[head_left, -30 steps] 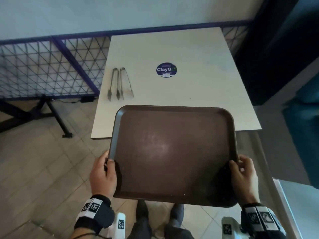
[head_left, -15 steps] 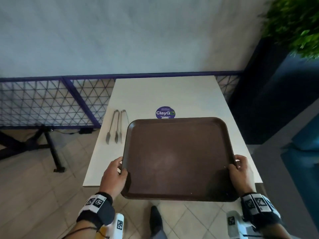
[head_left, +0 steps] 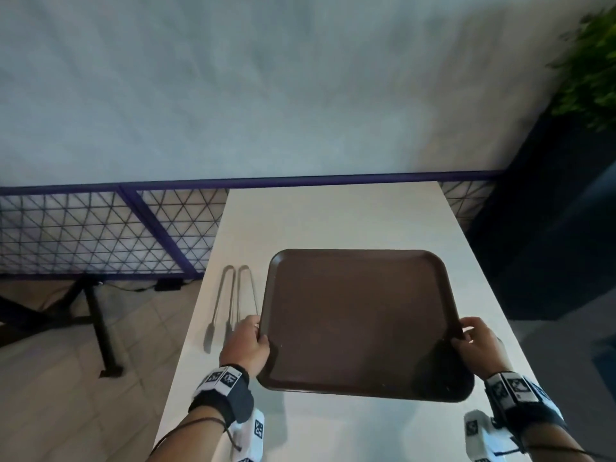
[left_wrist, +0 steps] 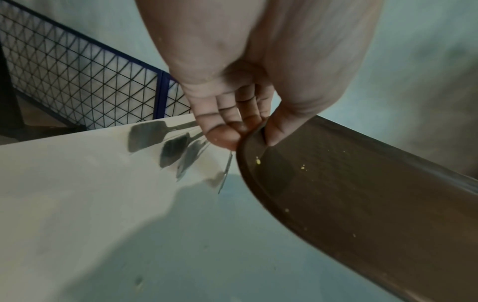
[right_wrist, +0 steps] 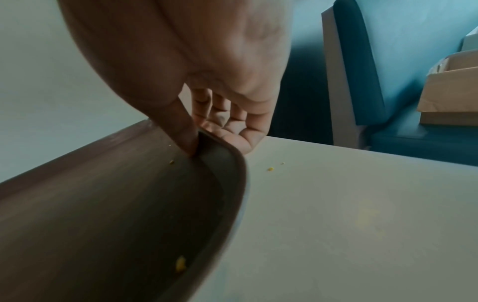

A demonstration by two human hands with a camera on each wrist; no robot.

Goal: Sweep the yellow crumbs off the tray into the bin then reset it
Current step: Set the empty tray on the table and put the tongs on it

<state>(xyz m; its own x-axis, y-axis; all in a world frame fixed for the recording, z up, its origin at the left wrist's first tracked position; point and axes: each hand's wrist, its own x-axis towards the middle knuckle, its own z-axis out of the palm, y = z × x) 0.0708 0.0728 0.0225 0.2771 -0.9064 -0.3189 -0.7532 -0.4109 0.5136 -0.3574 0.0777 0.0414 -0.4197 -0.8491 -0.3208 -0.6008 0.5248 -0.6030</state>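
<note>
Nearest the person, at about 7 and 5 o'clock in the head view, the left hand (head_left: 245,346) and the right hand (head_left: 476,345) each clasp a side rim of the brown rectangular plastic tray (head_left: 358,321), thumb on the inner face and fingers curled under the lip, as both wrist views show. A second ago the tray hung in front of the near table edge, over the tiled floor; half a second ago it was partway over; now it lies fully above the white rectangular table (head_left: 333,215), low over the top, though whether it touches cannot be told from these views. This reads as the reset step: the bin is nowhere in view and the tray is being brought back to its place. It is not quite clean, however; a few small yellow crumbs (left_wrist: 257,161) cling near the left rim, a larger one sits in the right corner, and a stray yellow crumb on the table (right_wrist: 270,169) lies just beside the right rim. At about 9 o'clock from the tray, two pairs of slim metal tongs (head_left: 233,295) lie just beside the left fingers, apart from the tray. Farther off, at 12 o'clock, the blue-framed wire mesh railing (head_left: 100,228) stands against the pale wall.
</note>
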